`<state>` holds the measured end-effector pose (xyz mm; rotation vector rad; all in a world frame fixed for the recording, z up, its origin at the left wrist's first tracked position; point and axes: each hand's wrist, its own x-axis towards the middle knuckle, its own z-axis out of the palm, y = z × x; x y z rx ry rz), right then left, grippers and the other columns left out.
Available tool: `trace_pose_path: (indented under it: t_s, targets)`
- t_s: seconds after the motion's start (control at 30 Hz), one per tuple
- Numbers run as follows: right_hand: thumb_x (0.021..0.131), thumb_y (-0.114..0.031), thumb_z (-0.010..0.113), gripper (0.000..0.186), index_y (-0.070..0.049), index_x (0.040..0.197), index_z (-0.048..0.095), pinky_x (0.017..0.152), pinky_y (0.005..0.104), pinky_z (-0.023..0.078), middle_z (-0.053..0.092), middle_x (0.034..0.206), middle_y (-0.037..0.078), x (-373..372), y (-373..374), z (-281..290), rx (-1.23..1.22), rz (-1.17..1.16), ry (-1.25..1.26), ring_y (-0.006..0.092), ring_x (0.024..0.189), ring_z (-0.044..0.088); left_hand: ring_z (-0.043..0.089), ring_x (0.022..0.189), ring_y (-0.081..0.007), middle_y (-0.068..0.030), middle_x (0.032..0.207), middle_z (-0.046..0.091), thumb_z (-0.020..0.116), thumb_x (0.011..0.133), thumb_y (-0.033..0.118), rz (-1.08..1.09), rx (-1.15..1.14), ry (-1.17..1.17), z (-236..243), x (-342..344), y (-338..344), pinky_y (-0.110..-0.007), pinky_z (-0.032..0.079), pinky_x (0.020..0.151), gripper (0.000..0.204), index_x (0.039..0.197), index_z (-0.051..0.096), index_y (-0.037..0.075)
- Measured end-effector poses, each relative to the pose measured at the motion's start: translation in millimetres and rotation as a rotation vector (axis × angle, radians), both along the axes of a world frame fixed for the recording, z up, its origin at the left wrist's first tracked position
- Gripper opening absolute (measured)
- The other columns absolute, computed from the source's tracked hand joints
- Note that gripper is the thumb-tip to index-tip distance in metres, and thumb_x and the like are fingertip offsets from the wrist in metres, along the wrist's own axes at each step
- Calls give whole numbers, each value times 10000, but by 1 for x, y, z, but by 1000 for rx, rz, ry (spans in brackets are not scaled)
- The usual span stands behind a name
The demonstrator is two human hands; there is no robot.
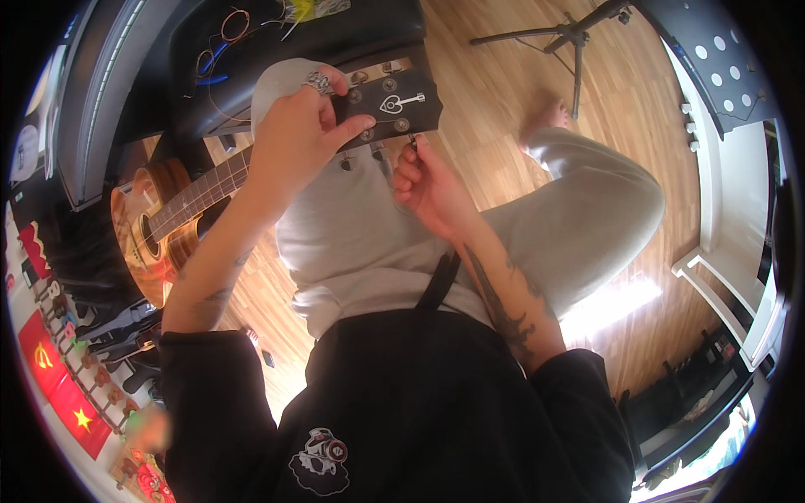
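Note:
A small wooden guitar (138, 239) lies slanted across my lap, its fretted neck (199, 194) passing under my left forearm. Its dark headstock (412, 94), with a white heart-shaped key inlay, rests over my left leg. My left hand (303, 126), a ring on one finger, grips the neck end of the headstock, thumb laid near a tuning post (366, 133). What its other fingers touch underneath is hidden. At the headstock's near right corner my right hand (428, 180) is closed, thumb and finger pinching a dark tuning peg (412, 142). Other tuning pegs (346, 163) stick out along the near edge.
Beyond the headstock, a black padded seat (243, 50) carries coiled strings (236, 25), blue pieces (214, 63) and a clear packet (323, 8). A black tripod stand (572, 35) stands on the wooden floor (478, 80) near my bare foot (549, 117). White furniture (713, 184) lines the right.

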<state>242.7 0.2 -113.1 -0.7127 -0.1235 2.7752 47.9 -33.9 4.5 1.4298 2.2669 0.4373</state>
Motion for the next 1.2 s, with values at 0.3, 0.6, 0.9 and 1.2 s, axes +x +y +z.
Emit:
trace_pose_path:
  t_s: [0.3, 0.6, 0.9, 1.2]
  targets:
    - [1056, -383, 488, 297, -126, 908, 499, 653, 272, 365, 414, 734, -32, 0, 0, 4, 42, -20, -27, 115, 713, 439, 457, 492, -34, 40, 545, 502, 915, 703, 244, 148, 88, -122, 3, -13, -15, -211, 340, 481, 476, 966, 571, 47]
    - [1056, -375, 482, 291, -128, 905, 509, 653, 271, 381, 420, 720, -32, 1, 4, 9, 41, 9, -66, 113, 706, 456, 472, 517, -25, 32, 570, 510, 899, 735, 202, 286, -64, -189, 14, -55, -51, -196, 324, 474, 434, 904, 521, 71]
    - [1054, -385, 455, 298, -127, 918, 515, 666, 280, 397, 427, 730, -24, 3, 4, 6, 56, 39, -83, 129, 721, 477, 423, 529, -5, 65, 612, 487, 880, 776, 169, 360, -108, -356, 13, -69, -68, -186, 317, 483, 382, 886, 521, 98]
    - [1049, -367, 432, 281, -117, 982, 541, 696, 293, 405, 436, 748, -10, 5, 7, 7, 69, 65, -47, 145, 755, 491, 407, 535, 12, 95, 614, 480, 861, 800, 137, 366, -21, -506, 8, -75, -72, -173, 299, 490, 340, 724, 530, 109]
